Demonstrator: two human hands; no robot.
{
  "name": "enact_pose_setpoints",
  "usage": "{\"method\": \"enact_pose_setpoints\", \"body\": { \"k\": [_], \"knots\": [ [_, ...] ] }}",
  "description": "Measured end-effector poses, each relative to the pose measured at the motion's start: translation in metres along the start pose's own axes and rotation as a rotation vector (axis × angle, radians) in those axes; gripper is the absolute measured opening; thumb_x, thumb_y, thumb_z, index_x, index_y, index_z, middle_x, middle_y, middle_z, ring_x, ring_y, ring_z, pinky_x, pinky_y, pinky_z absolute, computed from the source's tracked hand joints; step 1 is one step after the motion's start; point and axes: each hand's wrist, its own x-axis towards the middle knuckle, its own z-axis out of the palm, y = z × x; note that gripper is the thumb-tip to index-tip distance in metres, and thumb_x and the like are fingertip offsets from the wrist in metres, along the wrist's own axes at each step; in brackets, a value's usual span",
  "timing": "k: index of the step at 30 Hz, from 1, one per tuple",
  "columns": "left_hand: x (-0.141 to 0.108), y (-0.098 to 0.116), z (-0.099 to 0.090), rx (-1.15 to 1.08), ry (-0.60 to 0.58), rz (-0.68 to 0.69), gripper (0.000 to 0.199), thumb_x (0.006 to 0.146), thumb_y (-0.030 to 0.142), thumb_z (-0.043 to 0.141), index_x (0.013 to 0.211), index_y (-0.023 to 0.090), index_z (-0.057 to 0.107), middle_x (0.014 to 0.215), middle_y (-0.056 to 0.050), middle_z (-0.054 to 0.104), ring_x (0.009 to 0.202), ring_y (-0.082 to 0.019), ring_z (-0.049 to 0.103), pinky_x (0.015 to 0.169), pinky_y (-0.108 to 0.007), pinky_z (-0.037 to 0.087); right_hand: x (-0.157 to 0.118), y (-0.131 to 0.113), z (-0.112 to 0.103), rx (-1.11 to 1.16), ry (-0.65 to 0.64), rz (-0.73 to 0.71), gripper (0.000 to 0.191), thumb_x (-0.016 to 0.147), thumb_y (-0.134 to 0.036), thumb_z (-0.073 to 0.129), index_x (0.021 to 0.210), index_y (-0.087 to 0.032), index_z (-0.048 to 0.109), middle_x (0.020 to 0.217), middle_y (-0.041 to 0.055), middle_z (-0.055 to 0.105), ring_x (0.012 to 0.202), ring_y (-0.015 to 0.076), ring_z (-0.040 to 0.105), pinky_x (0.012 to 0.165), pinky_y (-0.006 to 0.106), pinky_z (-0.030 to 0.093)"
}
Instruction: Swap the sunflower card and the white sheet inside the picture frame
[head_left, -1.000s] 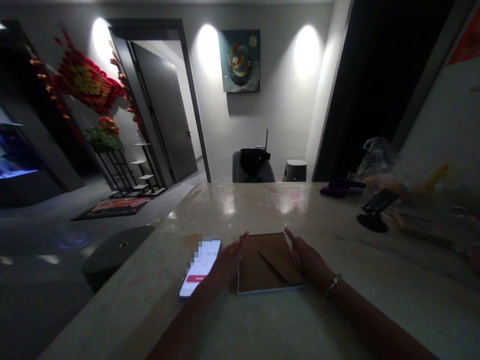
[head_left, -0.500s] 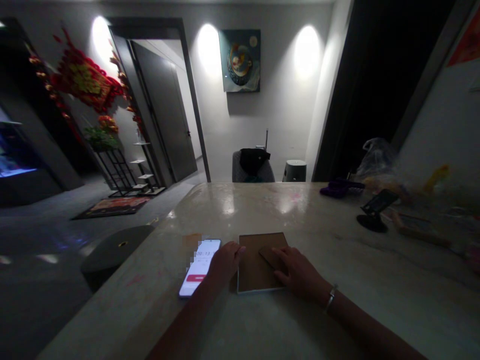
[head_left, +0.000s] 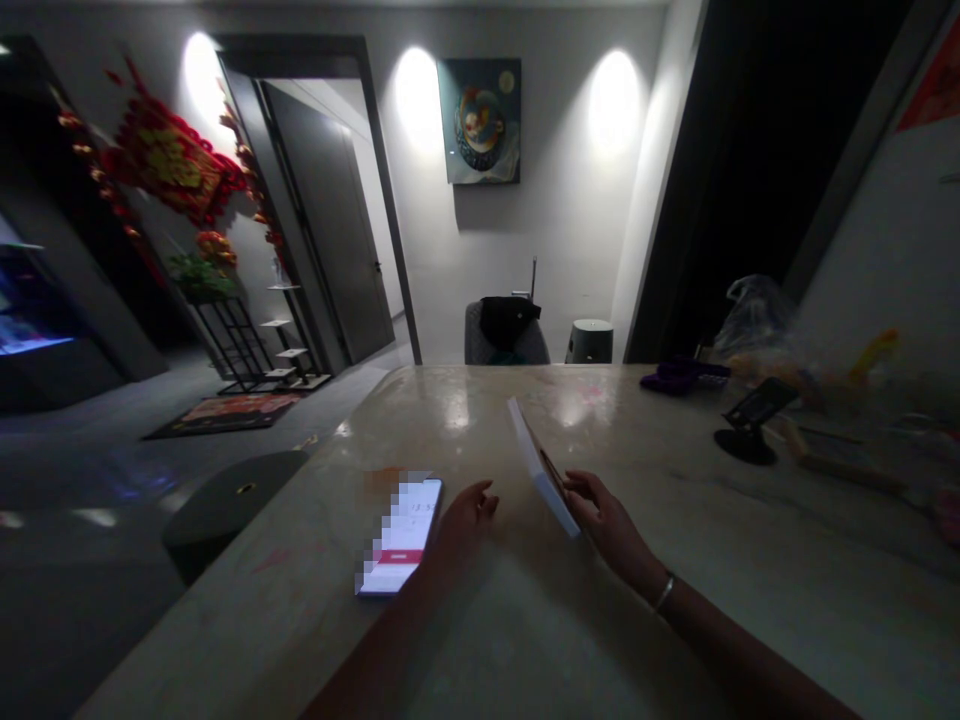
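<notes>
A flat, squarish thing (head_left: 541, 470) with white sides and a brown face stands tilted up over the table; a notebook or a shallow box, I cannot tell which. My right hand (head_left: 600, 510) grips it from the right, fingers against the brown face. Part of that face is hidden by the steep angle. My left hand (head_left: 466, 515) is to the left of it, apart from it, fingers loosely bent with nothing in them. Beside my left hand lies a lit phone (head_left: 405, 540), its screen showing digits and a red bar.
The pale stone table (head_left: 480, 630) spreads around both hands. At its right are a black phone stand (head_left: 754, 420), a purple item (head_left: 679, 376) and a clear plastic bag (head_left: 757, 320). A dark round stool (head_left: 232, 500) stands at the left edge; a chair (head_left: 506, 335) is beyond the far edge.
The brown and white thing has gone from lying flat to tilted up steeply, lifted by my right hand. My left hand has come away from its left edge.
</notes>
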Motion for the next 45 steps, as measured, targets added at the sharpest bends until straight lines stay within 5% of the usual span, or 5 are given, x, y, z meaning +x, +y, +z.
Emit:
{"method": "enact_pose_setpoints", "body": {
  "k": [20,31,36,40,45],
  "knots": [
    [-0.002,-0.005,0.002,0.377,-0.052,0.098,0.041,0.072,0.019,0.049,0.112,0.016,0.047,0.125,-0.01,0.044,0.116,-0.018,0.041,0.099,-0.032,0.029,0.001,0.001,-0.012,0.191,-0.426,0.059,0.037,0.069,-0.041,0.054,0.094,-0.015,0.063,0.097,0.0109,0.066,0.086,0.0258,0.062,0.081,0.042,0.046],
    [-0.007,0.0,-0.003,0.313,-0.087,0.094,0.029,0.066,0.016,0.054,0.095,0.018,0.056,0.121,-0.01,0.044,0.112,-0.022,0.043,0.095,-0.035,0.033,0.02,0.03,-0.03,-0.386,-0.17,0.134,0.029,0.076,-0.032,0.039,0.056,-0.018,0.054,0.055,0.003,0.061,0.051,0.0148,0.055,0.05,0.025,0.039],
    [-0.005,-0.002,-0.003,0.304,-0.023,0.124,0.013,0.066,0.024,0.055,0.078,0.019,0.054,0.094,-0.005,0.051,0.076,-0.016,0.053,0.07,-0.031,0.043,0.018,0.03,-0.03,-0.438,-0.095,0.097,0.025,0.075,-0.035,0.045,0.056,-0.019,0.049,0.054,0.0015,0.056,0.051,0.0133,0.049,0.051,0.025,0.033],
    [-0.003,0.005,-0.006,0.099,0.065,0.107,0.027,0.068,0.045,0.053,0.063,0.019,0.047,0.066,0.001,0.046,0.059,-0.012,0.045,0.058,-0.027,0.038,0.017,0.02,-0.029,-0.299,-0.078,0.078,0.036,0.076,-0.048,0.042,0.055,-0.019,0.046,0.051,-0.0013,0.048,0.048,0.012,0.042,0.048,0.025,0.03],
    [-0.007,0.021,-0.011,-0.502,-0.214,0.014,0.05,0.07,0.068,0.033,0.06,0.019,0.042,0.051,0.005,0.04,0.045,-0.008,0.037,0.046,-0.022,0.029,0.01,-0.001,-0.028,0.297,-0.188,0.093,0.049,0.077,-0.063,0.028,0.061,-0.02,0.044,0.048,-0.0055,0.036,0.042,0.0088,0.033,0.043,0.023,0.026]
  ]
}}
